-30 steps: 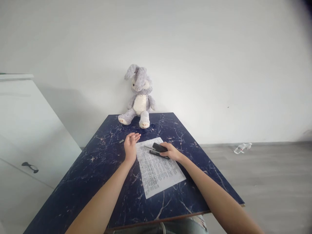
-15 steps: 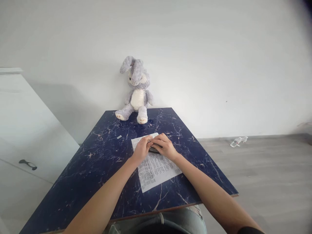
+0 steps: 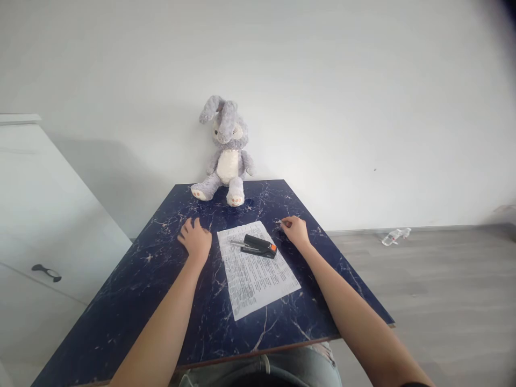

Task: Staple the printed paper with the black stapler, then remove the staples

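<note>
A printed paper sheet lies on the dark blue marbled table. On its upper part rests a black stapler with an orange end, swung open, and neither hand touches it. My left hand rests palm down on the table left of the sheet. Its fingers curl over the spot where a small grey piece lay, and that piece is hidden. My right hand sits on the table right of the sheet, fingertips pinched together at the tabletop.
A grey and white plush rabbit sits at the table's far edge against the white wall. A white cabinet with a dark handle stands to the left. An empty plastic bottle lies on the grey floor at right.
Both hands have left the stapler, which now lies open on the sheet. My left hand moved left onto the small grey piece. My right hand moved right, off the paper.
</note>
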`<action>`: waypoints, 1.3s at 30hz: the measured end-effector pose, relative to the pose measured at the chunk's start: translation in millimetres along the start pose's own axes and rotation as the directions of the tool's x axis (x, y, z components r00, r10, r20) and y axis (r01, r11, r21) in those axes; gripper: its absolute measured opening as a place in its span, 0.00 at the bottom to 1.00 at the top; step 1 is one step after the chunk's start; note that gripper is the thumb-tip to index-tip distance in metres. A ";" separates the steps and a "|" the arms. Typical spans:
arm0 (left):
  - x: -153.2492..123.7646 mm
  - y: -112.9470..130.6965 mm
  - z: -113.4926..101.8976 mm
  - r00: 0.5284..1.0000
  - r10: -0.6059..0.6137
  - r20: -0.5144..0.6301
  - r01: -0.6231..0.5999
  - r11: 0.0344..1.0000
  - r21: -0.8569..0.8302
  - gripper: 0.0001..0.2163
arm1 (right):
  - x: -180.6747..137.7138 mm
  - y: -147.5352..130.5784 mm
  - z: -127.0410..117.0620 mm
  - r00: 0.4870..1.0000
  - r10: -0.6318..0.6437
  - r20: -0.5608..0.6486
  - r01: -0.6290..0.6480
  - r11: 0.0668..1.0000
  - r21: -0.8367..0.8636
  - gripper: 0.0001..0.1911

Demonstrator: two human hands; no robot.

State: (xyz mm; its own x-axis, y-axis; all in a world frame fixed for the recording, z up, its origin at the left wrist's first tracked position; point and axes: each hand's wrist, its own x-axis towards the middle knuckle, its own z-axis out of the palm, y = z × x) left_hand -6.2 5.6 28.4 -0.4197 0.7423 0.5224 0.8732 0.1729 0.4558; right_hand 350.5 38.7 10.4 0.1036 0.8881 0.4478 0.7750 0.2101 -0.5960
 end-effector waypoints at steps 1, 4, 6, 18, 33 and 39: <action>2.4 -6.6 4.0 0.996 -0.055 0.072 0.051 0.997 0.057 0.18 | 3.8 8.4 0.7 1.000 0.024 0.004 -0.024 1.000 -0.010 0.07; 3.9 -17.9 12.1 0.977 -0.047 0.206 0.021 0.992 0.126 0.16 | 11.2 21.9 5.6 0.997 0.071 -0.010 -0.071 0.997 -0.022 0.10; 3.7 -20.2 13.3 0.978 -0.002 0.208 -0.027 0.990 0.137 0.15 | 13.7 24.5 9.6 0.996 0.090 -0.006 -0.090 0.996 -0.021 0.12; -10.5 13.4 25.3 0.957 0.273 0.102 -0.193 0.856 -0.480 0.09 | -9.9 -19.1 6.6 0.877 -0.421 0.233 0.368 0.899 0.238 0.19; -15.7 29.1 15.5 0.864 0.479 0.155 -0.210 0.623 -0.754 0.14 | -29.3 -70.7 -15.7 0.701 -0.581 0.414 0.446 0.810 0.381 0.12; -13.8 28.5 18.2 0.826 0.525 0.203 -0.144 0.546 -0.825 0.11 | -45.8 -92.7 -16.6 0.622 -0.571 0.536 0.463 0.820 0.336 0.20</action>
State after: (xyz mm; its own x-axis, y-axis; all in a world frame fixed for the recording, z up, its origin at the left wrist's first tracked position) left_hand 29.1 12.1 21.0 0.1621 0.8357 0.5247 0.3324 -0.5469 0.7684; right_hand 284.2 -28.2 56.2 -0.7122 0.6516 0.2612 0.4743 0.7210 -0.5052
